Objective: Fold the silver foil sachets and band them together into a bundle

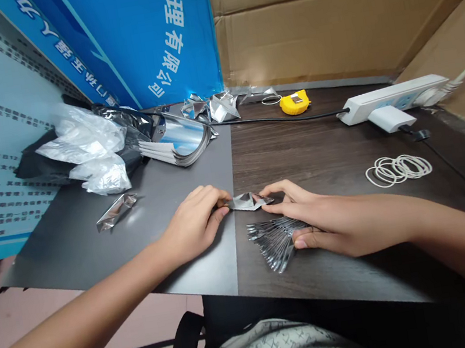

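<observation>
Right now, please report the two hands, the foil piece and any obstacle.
Left hand pinches foil piece at its left end. Right hand flat, fingertips on its right end, thumb on fanned foil stack. Nothing covers the piece.

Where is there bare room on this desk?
Bare wood between tape measure, rubber bands and the right hand; bare grey mat left of the left hand. Crowded: plastic bags and foil stack at back left, the foil piece between the hands.
</observation>
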`<state>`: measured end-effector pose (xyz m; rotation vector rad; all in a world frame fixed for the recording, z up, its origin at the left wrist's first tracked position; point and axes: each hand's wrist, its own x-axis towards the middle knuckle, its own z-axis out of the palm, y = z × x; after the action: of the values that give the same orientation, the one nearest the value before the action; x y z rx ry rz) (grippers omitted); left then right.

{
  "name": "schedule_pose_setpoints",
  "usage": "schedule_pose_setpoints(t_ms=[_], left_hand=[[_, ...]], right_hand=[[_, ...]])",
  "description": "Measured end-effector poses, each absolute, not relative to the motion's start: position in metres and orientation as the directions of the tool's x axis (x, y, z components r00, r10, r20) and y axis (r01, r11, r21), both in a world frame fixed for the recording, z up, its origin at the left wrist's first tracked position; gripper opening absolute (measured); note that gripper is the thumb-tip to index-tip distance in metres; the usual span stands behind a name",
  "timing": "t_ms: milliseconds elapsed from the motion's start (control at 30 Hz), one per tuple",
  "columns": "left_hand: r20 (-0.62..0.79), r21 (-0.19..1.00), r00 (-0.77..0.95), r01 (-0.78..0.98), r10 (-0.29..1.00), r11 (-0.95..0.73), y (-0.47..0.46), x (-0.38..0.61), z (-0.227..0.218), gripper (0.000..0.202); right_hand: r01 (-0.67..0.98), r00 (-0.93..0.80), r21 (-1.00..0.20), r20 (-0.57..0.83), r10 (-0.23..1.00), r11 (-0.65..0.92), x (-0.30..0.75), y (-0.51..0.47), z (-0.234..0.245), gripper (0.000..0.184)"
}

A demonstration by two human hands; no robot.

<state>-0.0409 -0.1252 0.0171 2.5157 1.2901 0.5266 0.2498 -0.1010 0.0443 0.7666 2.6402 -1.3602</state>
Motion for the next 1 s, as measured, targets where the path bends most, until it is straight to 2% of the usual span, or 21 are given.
schedule_pose_setpoints(t_ms=[167, 300, 400, 500, 633, 800, 1000], left_hand=[[0.247, 0.318, 0.662, 0.634, 0.707, -0.705, -0.099, -0.038, 0.01, 0.027], [0.336, 0.185, 0.798, 0.464, 0.5, -0.866, -0.074, -0.034, 0.008, 0.022], [0.301, 0.029, 0.879, 0.378, 0.369, -0.925, -0.061, -0.027, 0.011, 0.025], [0.246, -0.027, 0.913, 0.343, 0.327, -0.939, -0.056, -0.02, 0.014, 0.028], [0.243, 0.028, 0.918, 0.318, 0.315, -0.948, -0.051, -0.016, 0.013, 0.028], [0.309, 0.146, 0.896, 0.286, 0.318, -0.947, -0.047, -0.018, 0.006, 0.026], [0.372, 0.207, 0.866, 0.273, 0.334, -0.939, -0.049, -0.019, 0.003, 0.019]], right_hand=[[0.505, -0.84, -0.727, -0.288, 0.46, 0.466, 0.253, -0.098, 0.044, 0.061], [0.511, -0.83, -0.726, -0.279, 0.483, 0.46, 0.255, -0.093, 0.044, 0.059], [0.511, -0.831, -0.729, -0.284, 0.479, 0.455, 0.255, -0.091, 0.046, 0.058], [0.506, -0.831, -0.737, -0.279, 0.481, 0.447, 0.255, -0.091, 0.048, 0.053], [0.509, -0.828, -0.737, -0.276, 0.489, 0.446, 0.257, -0.09, 0.049, 0.047], [0.523, -0.813, -0.744, -0.29, 0.505, 0.415, 0.258, -0.089, 0.047, 0.051], [0.48, -0.823, -0.782, -0.244, 0.513, 0.398, 0.259, -0.088, 0.043, 0.053]])
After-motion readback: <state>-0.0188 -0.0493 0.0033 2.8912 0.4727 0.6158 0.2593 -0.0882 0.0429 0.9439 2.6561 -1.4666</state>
